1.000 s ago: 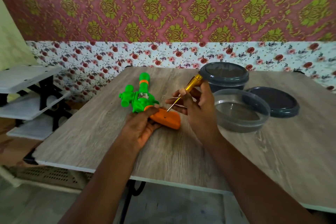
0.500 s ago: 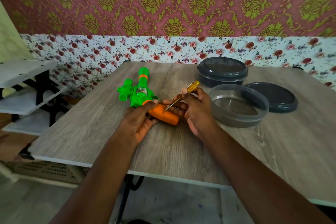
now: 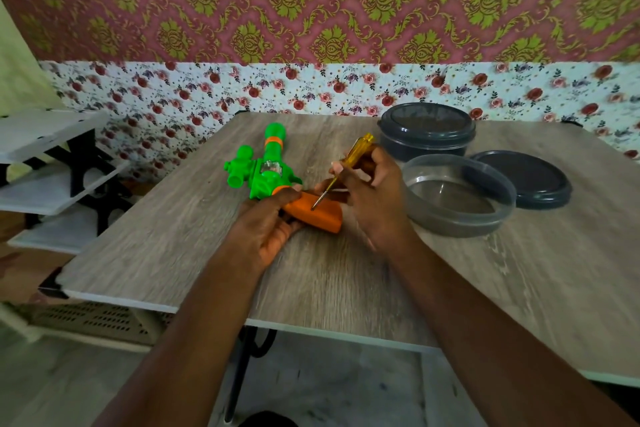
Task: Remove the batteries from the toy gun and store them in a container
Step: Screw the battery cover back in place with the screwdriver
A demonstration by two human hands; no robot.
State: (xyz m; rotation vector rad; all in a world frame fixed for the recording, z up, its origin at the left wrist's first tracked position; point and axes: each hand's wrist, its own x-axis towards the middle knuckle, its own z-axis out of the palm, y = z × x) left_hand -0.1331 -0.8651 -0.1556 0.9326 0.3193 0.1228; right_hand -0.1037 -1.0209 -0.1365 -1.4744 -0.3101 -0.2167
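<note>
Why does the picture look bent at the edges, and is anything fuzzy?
Head view: the wide-angle lens bows the table edge and stretches the forearms; the right hand with the screwdriver is slightly motion-blurred, the toy gun fairly sharp; the light is soft, with faint shadows and mild sheen on the closed container's lid.

You find no readable text, label, brand or number anywhere here (the silvery sticker on the toy gun [image 3: 266, 166] is too blurred to make out), and the containers carry no visible markings.
</note>
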